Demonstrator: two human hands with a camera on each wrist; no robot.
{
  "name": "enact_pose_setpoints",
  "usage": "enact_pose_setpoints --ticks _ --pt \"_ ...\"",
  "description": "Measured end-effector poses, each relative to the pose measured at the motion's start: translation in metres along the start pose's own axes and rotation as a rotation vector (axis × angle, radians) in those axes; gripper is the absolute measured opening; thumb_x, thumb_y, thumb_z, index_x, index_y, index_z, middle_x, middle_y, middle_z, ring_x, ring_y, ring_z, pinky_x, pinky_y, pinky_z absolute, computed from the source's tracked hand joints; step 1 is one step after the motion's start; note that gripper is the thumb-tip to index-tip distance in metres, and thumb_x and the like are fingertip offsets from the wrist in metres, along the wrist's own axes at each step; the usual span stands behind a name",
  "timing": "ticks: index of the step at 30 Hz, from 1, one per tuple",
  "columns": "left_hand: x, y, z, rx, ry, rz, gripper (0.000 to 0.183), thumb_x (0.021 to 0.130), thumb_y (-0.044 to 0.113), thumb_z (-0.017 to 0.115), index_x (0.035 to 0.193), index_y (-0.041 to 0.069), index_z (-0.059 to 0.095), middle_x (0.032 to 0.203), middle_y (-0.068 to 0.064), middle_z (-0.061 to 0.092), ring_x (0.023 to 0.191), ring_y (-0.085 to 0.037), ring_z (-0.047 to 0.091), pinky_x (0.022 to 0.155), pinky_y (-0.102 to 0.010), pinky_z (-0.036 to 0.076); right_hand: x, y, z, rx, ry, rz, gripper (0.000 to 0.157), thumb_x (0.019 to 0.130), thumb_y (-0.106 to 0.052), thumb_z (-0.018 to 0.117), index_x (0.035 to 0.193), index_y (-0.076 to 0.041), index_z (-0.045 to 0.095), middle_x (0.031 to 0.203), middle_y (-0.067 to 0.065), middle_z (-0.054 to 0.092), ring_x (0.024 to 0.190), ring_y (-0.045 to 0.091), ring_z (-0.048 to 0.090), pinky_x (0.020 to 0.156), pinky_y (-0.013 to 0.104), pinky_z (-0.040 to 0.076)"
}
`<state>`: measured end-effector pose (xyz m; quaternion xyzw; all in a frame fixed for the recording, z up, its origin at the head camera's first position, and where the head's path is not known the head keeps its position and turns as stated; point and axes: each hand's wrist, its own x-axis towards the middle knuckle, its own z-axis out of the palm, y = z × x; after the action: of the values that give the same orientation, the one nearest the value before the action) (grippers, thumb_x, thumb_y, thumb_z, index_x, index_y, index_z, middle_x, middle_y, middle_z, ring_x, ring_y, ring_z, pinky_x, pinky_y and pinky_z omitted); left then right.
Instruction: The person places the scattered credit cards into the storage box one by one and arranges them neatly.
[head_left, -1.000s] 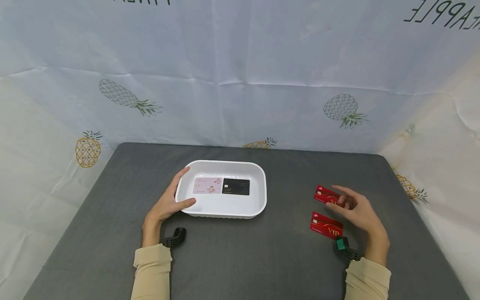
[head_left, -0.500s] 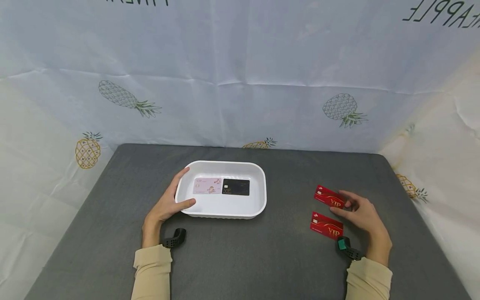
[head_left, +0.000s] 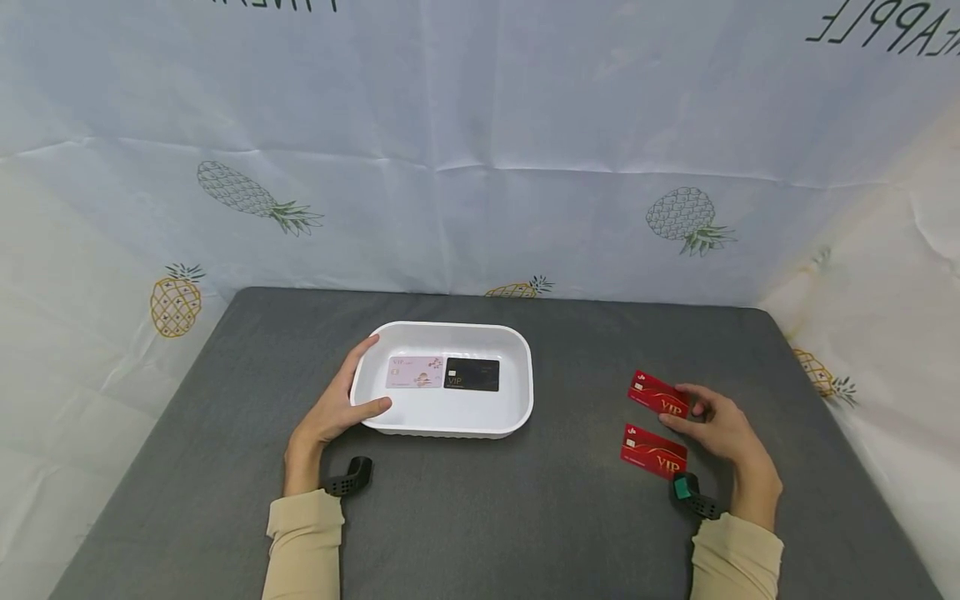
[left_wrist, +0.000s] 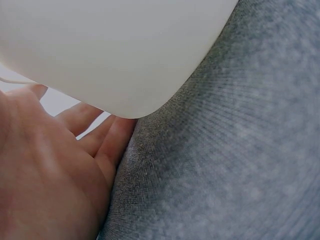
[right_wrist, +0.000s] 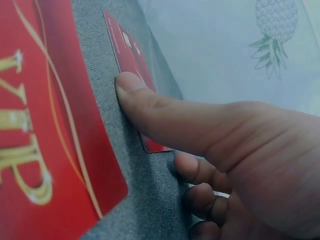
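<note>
My left hand [head_left: 330, 412] holds the left end of a white plastic tray [head_left: 450, 419], thumb along the near rim and fingers around the outside. In the left wrist view, fingers reach under the tray's pale outer wall [left_wrist: 120, 60]. Inside the tray, a pink VIP card [head_left: 415, 372] and a black VIP card [head_left: 472, 374] lie side by side. At the right, my right hand [head_left: 726, 429] pinches the far red VIP card [head_left: 654, 393] at its right end, thumb on the near edge and index finger at the far edge. A second red VIP card [head_left: 652, 450] lies nearer.
A dark grey cloth [head_left: 540, 525] covers the table. Behind and at both sides hang white curtains [head_left: 450, 225] printed with pineapples. In the right wrist view, the nearer red card [right_wrist: 55, 130] looms large beside the thumb.
My right hand has shifted slightly right and settled, thumb and index finger closing in on the far red card's right end. My left hand and the tray stay in place.
</note>
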<state>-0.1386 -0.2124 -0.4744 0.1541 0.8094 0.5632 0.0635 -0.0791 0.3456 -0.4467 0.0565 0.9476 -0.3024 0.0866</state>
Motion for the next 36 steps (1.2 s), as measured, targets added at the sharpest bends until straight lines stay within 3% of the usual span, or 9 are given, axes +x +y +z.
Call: enact_pose_setpoints --ticks 6,15,24,30,36 --pt "0.0001 -0.0002 0.0004 -0.001 0.000 -0.003 0.104 0.082 0.014 0.079 0.164 0.024 0.018 0.163 -0.018 0.028 0.134 -0.034 0.041 0.105 -0.053 0.036 -0.0001 0.0004 0.0012 -0.016 0.036 -0.037 0.066 0.091 -0.027 0.078 0.140 0.004 0.046 0.104 0.019 0.052 0.094 0.028 0.047 0.070 0.034 0.040" --pt "-0.0003 0.0012 0.0003 -0.002 -0.001 0.002 0.103 0.082 0.014 0.079 0.164 0.023 0.018 0.162 -0.018 0.030 0.131 -0.033 0.042 0.103 -0.051 0.038 -0.0018 0.0012 0.0033 0.017 0.088 -0.120 0.062 0.089 -0.018 0.080 0.137 0.004 0.048 0.105 0.019 0.056 0.075 0.013 0.046 0.063 0.026 0.041" --pt "0.0001 0.0009 -0.0002 -0.006 -0.004 0.002 0.103 0.082 0.014 0.079 0.164 0.023 0.018 0.161 -0.018 0.031 0.129 -0.031 0.043 0.103 -0.048 0.038 -0.0011 0.0016 0.0032 0.023 0.052 -0.126 0.068 0.088 -0.023 0.081 0.142 0.005 0.050 0.105 0.017 0.057 0.078 0.012 0.043 0.064 0.026 0.039" --pt "0.0000 0.0005 -0.0004 -0.008 -0.005 -0.002 0.103 0.082 0.014 0.079 0.164 0.024 0.018 0.159 -0.018 0.034 0.127 -0.030 0.044 0.101 -0.040 0.041 -0.0017 -0.0010 0.0033 0.018 0.054 -0.106 0.066 0.088 -0.026 0.080 0.141 0.003 0.053 0.098 0.013 0.055 0.077 0.014 0.044 0.062 0.026 0.038" --pt "0.0002 0.0002 0.0001 -0.012 -0.002 -0.003 0.103 0.082 0.014 0.079 0.164 0.023 0.018 0.159 -0.019 0.033 0.127 -0.032 0.044 0.102 -0.049 0.039 -0.0004 -0.0016 0.0041 0.024 0.107 -0.112 0.060 0.090 -0.030 0.079 0.137 0.002 0.059 0.082 0.007 0.052 0.068 0.010 0.043 0.058 0.026 0.036"
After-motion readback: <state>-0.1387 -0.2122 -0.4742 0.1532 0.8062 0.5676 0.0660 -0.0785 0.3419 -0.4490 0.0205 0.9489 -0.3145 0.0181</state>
